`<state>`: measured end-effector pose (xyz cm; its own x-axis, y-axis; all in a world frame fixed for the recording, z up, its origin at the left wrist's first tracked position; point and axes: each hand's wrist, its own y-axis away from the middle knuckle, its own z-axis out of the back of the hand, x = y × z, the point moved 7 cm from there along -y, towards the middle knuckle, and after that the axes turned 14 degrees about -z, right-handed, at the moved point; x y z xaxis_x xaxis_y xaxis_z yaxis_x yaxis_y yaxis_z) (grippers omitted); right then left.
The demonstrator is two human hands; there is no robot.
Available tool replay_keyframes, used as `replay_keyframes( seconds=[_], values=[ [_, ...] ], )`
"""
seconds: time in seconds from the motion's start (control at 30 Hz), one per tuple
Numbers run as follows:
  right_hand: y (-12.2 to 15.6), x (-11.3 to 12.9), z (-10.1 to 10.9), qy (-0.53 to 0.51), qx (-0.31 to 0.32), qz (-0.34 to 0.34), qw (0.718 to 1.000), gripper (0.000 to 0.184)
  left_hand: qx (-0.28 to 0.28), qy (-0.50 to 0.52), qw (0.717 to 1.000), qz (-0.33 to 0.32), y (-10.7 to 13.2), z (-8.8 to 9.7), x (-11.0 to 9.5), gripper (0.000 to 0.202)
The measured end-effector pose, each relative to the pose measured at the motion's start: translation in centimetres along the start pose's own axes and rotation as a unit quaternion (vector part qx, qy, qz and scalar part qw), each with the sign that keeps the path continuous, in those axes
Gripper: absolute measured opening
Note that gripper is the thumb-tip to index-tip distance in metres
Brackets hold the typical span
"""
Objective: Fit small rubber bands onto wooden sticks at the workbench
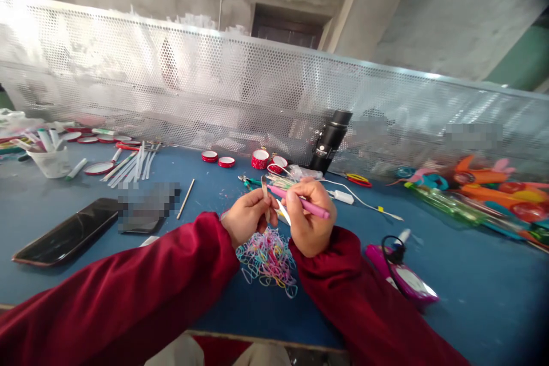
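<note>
Head view: our right hand (309,223) closes its grip round a pink pen (316,210) above the table (450,251). Our left hand (247,216) pinches a thin stick (265,187). Both seem light and stiff, so we hold them in the middle.

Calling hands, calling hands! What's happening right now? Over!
Left hand pinching a thin pale stick. Right hand gripping a pink stick. Coloured rubber bands piled on the blue table just below. Phone far left, out of the way.
</note>
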<state>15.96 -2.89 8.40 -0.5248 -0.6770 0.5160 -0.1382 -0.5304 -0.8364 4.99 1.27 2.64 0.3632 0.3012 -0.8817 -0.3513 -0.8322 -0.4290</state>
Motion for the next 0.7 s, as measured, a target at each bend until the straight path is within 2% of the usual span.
replay_keyframes(
  seconds=[0.7],
  values=[
    [-0.08,-0.33,-0.48,0.019,0.024,0.002,1.000,0.009,0.011,-0.029,1.000,0.005,0.16,-0.08,0.08,0.021]
  ],
)
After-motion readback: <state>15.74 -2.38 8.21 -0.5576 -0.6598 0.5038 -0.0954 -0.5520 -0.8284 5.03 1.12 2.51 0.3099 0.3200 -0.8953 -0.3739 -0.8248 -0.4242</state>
